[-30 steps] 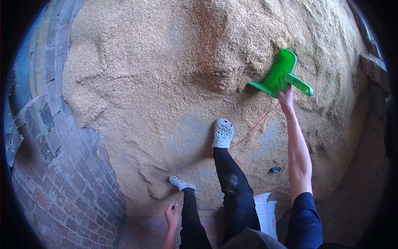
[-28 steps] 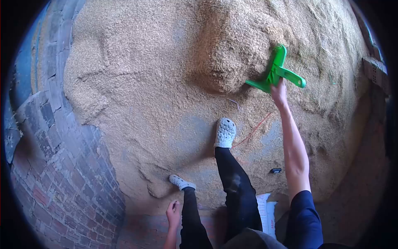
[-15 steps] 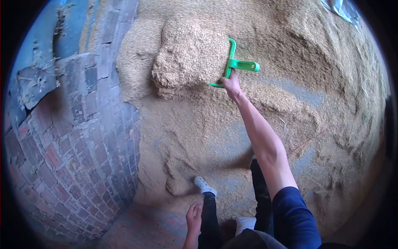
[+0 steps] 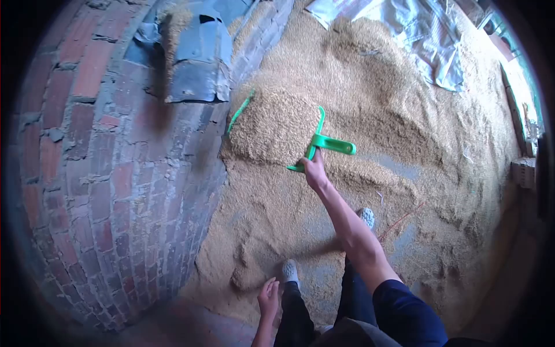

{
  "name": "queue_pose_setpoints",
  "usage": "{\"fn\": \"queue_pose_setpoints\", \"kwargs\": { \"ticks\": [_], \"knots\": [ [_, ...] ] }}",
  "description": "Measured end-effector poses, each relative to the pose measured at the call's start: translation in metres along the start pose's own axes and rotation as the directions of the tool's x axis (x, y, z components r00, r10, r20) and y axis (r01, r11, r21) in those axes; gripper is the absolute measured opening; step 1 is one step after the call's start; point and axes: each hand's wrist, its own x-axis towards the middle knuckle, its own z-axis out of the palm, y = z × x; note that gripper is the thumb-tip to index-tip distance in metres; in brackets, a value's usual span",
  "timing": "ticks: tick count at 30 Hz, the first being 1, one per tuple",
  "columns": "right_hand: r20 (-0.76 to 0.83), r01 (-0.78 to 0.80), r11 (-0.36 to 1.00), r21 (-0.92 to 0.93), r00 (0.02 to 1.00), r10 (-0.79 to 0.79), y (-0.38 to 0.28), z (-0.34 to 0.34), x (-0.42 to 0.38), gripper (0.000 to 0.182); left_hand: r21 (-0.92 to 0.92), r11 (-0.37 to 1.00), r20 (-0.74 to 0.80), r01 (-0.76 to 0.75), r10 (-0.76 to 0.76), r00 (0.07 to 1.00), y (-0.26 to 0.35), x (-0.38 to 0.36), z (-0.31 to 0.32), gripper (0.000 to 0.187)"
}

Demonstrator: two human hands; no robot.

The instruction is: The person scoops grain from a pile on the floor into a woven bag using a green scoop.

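Note:
My right hand (image 4: 315,170) is closed around the rear rim of a green plastic scoop (image 4: 336,144), just below its short, stubby handle. A heap of loose golden grain, which looks like unhusked rice (image 4: 272,127), fills the scoop and hides its pan. Only the green rear rim, the handle and a strip of the far edge show. My right arm is stretched forward over the grain-covered floor. Low in the view, beside my leg, my left hand (image 4: 267,298) hangs with loosely bent fingers and holds nothing.
A rough brick wall (image 4: 133,202) rises on the left, with a bent grey-blue sheet (image 4: 199,63) on it. Grain (image 4: 416,144) spreads deep across the floor. Silvery sheeting (image 4: 433,43) lies at the back right. My shoes (image 4: 290,272) stand in the grain.
The view has swung, showing more wall and sheeting. The loaded scoop is now closer to the brick wall, and its green far edge has come into sight. My right foot now shows farther forward.

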Motion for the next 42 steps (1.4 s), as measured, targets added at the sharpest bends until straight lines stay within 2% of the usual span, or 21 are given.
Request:
{"fn": "queue_pose_setpoints", "kwargs": {
  "ticks": [2, 5, 9, 11, 14, 17, 19, 20, 22, 24, 26, 28, 29, 31, 33, 34, 35, 37, 39, 41, 42],
  "knots": [
    [-0.136, 0.010, 0.997, 0.081, 0.991, 0.001, -0.023, 0.001, -0.051, 0.044, -0.021, 0.996, 0.037, -0.088, 0.088, 0.995, 0.012, -0.003, -0.024, 0.030],
    [-0.232, 0.002, 0.994, 0.107, 0.972, 0.023, -0.044, -0.010, -0.141, 0.042, -0.120, 0.975, 0.090, -0.186, 0.197, 0.976, 0.026, 0.006, -0.058, 0.027],
    [-0.444, 0.146, 0.973, 0.181, 0.895, -0.051, -0.068, -0.025, -0.279, 0.040, 0.093, 0.853, 0.211, -0.514, 0.487, 0.847, 0.041, 0.015, -0.112, 0.019],
    [-0.585, 0.141, 0.990, 0.013, 0.804, -0.107, -0.076, -0.035, -0.358, 0.037, 0.006, 0.824, 0.315, -0.567, 0.537, 0.783, 0.054, 0.013, -0.130, 0.016],
    [-0.776, 0.300, 0.945, 0.129, 0.624, -0.092, -0.049, -0.061, -0.451, 0.037, -0.009, 0.716, 0.484, -0.698, 0.614, 0.623, 0.062, 0.023, -0.140, 0.015],
    [-0.852, 0.656, 0.730, 0.195, 0.482, -0.206, -0.043, -0.060, -0.561, 0.049, -0.064, 0.635, 0.628, -0.770, 0.625, 0.463, 0.070, 0.020, -0.141, 0.014],
    [-0.900, 0.724, 0.683, 0.100, 0.358, -0.248, -0.013, -0.086, -0.625, 0.055, -0.076, 0.583, 0.712, -0.809, 0.600, 0.365, 0.076, -0.006, -0.134, 0.015],
    [-0.937, 0.790, 0.592, 0.163, 0.312, -0.158, -0.014, -0.078, -0.667, 0.055, -0.089, 0.567, 0.720, -0.819, 0.605, 0.341, 0.076, -0.015, -0.131, 0.015],
    [-0.987, 0.826, 0.564, 0.018, 0.106, -0.124, 0.002, -0.075, -0.744, 0.055, -0.084, 0.515, 0.790, -0.853, 0.556, 0.258, 0.073, -0.031, -0.121, 0.016],
    [-0.990, 0.834, 0.537, -0.123, -0.067, -0.123, 0.019, -0.078, -0.813, 0.057, -0.073, 0.477, 0.824, -0.876, 0.524, 0.217, 0.068, -0.054, -0.112, 0.021],
    [-0.977, 0.823, 0.545, -0.160, -0.209, 0.029, 0.027, -0.064, -0.886, 0.062, -0.072, 0.449, 0.861, -0.891, 0.480, 0.172, 0.058, -0.073, -0.098, 0.022],
    [-0.902, 0.708, 0.660, -0.251, -0.418, 0.107, 0.076, -0.079, -0.943, 0.066, -0.063, 0.426, 0.888, -0.902, 0.437, 0.145, 0.047, -0.094, -0.084, 0.023],
    [-0.884, 0.771, 0.578, -0.267, -0.434, 0.171, 0.075, -0.057, -1.010, 0.068, -0.064, 0.377, 0.909, -0.924, 0.404, 0.102, 0.035, -0.120, -0.073, 0.024],
    [-0.785, 0.736, 0.614, -0.286, -0.547, 0.291, 0.109, -0.062, -1.064, 0.069, -0.065, 0.328, 0.923, -0.942, 0.378, 0.068, 0.018, -0.146, -0.056, 0.026],
    [-0.686, 0.645, 0.682, -0.343, -0.669, 0.288, 0.128, -0.059, -1.117, 0.068, -0.132, 0.350, 0.946, -0.928, 0.325, -0.012, 0.002, -0.170, -0.042, 0.026],
    [-0.665, 0.610, 0.728, -0.313, -0.688, 0.291, 0.147, -0.061, -1.142, 0.072, -0.129, 0.345, 0.948, -0.930, 0.317, -0.014, -0.009, -0.182, -0.036, 0.026],
    [-0.654, 0.658, 0.648, -0.383, -0.689, 0.313, 0.165, -0.063, -1.163, 0.074, -0.143, 0.374, 0.953, -0.916, 0.301, -0.026, -0.021, -0.194, -0.030, 0.026],
    [-0.640, 0.712, 0.637, -0.296, -0.643, 0.421, 0.169, -0.050, -1.207, 0.079, -0.148, 0.401, 0.960, -0.904, 0.278, -0.034, -0.039, -0.226, -0.021, 0.026],
    [-0.541, 0.557, 0.754, -0.348, -0.776, 0.324, 0.225, -0.066, -1.243, 0.082, -0.194, 0.359, 0.966, -0.913, 0.230, -0.115, -0.054, -0.259, -0.020, 0.026],
    [-0.492, 0.467, 0.840, -0.276, -0.820, 0.294, 0.218, -0.064, -1.267, 0.080, -0.173, 0.360, 0.971, -0.917, 0.215, -0.099, -0.067, -0.270, -0.012, 0.026],
    [-0.470, 0.312, 0.949, -0.050, -0.846, 0.254, 0.190, -0.050, -1.276, 0.075, -0.189, 0.384, 0.972, -0.904, 0.205, -0.117, -0.074, -0.276, -0.012, 0.026]
  ]
}}
